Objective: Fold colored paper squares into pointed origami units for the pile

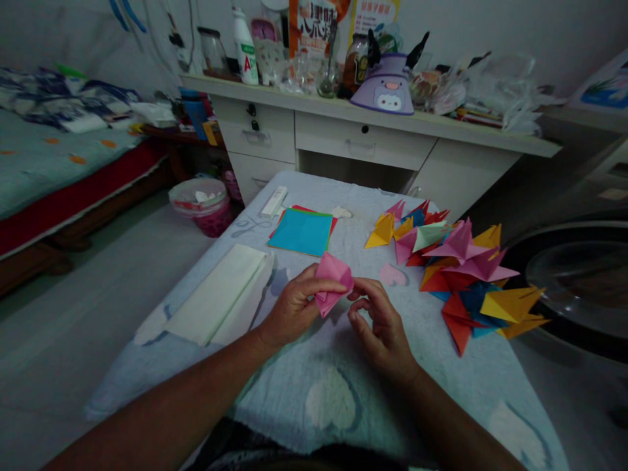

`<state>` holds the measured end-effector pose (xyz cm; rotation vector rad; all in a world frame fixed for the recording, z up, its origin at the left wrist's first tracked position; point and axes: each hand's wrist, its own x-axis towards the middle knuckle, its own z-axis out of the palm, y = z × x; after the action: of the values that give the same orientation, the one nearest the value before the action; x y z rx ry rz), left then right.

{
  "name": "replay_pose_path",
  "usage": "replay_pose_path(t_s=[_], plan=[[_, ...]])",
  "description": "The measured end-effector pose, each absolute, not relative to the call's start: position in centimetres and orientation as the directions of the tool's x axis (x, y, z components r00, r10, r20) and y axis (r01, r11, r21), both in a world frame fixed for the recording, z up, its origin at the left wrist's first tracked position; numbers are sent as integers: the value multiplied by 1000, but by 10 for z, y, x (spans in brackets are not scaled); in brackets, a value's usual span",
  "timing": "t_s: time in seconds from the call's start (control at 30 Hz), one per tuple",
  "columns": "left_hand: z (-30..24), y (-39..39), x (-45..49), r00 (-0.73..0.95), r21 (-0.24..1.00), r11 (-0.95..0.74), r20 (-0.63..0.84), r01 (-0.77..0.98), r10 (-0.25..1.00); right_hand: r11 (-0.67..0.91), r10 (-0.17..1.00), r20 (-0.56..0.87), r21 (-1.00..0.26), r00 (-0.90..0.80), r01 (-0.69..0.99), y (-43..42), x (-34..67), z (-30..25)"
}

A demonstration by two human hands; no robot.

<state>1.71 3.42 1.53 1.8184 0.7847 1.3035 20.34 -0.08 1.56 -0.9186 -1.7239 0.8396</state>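
Observation:
A piece of pink origami paper [333, 271], folded into a small diamond shape, is held above the cloth-covered table [333, 399]. My left hand [297, 304] pinches it, with the thumb across its front and the fingers behind. At its right edge is my right hand [380, 324], its fingers curled and its thumb apart from them. The index fingertip is at the paper's edge; whether it touches I cannot tell. Beyond the hands lies a stack of square coloured paper [301, 230], blue on top. Several folded paper cranes [461, 261] in many colours are heaped on the right.
A pale folded sheet [220, 294] lies at the table's left, with a small white box [274, 202] farther back. A white desk [363, 134] holding jars and bags stands behind. On the floor is a pink bin [210, 216]; a front-loading washer [579, 281] is at right.

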Motion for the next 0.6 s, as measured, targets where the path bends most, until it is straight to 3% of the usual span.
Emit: replay_pose_path(t_s=[0.6], plan=[[17,34,18,255,887,-461,438,35,862,505,845,433,-838,-314,205,-2,205,18]])
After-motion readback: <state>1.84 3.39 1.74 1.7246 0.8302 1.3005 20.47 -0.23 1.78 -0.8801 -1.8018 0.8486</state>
